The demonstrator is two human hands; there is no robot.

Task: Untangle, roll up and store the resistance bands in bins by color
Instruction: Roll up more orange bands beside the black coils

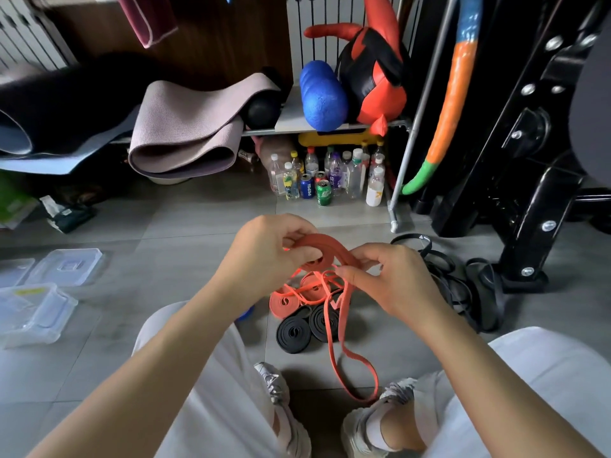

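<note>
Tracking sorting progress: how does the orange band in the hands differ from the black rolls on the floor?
The orange band is only partly coiled, its loose loop hanging down; the black rolls are wound tight. The orange band is held by the left hand and right hand; the black rolls lie flat, untouched. Neither is binned.

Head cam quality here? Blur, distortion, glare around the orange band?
Head view: wide-angle bending at the edges, metal post leans; left hand, right hand and the orange band they grip are sharp; upper-left corner smeared; light soft and dim, shadows faint; mild sheen on clear bins.
</note>
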